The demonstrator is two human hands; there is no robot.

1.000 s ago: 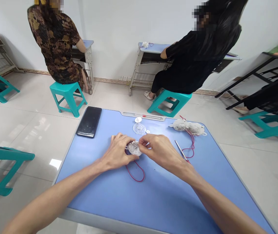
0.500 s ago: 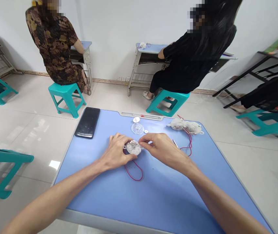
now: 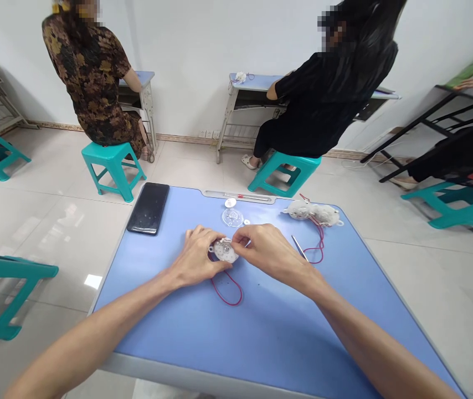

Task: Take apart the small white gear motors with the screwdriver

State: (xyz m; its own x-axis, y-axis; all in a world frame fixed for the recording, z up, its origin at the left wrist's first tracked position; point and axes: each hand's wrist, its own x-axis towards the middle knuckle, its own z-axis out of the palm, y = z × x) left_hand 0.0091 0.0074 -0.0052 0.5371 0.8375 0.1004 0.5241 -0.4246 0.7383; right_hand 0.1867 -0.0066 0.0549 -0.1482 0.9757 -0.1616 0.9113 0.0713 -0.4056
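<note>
Left hand: the left hand came in over the blue table, fingers curled across the near side of a round white plastic part, thumb pressed along its lower edge. A firm closed grip there!

Right hand: the right hand reached across from the other side, thumb and forefinger pressed together in a pinch on the upper right edge of that part.

The part: it sat between both hands, low over the table, near the middle. Whether it touched the tabletop, you couldn't tell.

Wire: a red wire dropped in a loop just below the part, lying on the table.

Close by: a clear plastic dome sat just ahead of the hands, with a small white disc beyond it. To the right lay a thin metal tool, beside a second red wire trailing from two fuzzy white lumps.

Table edge: a black smartphone lay face up at the far left, and a slim metal strip ran along the far edge.

Room: two co-workers sat on teal stools at desks by the wall.
</note>
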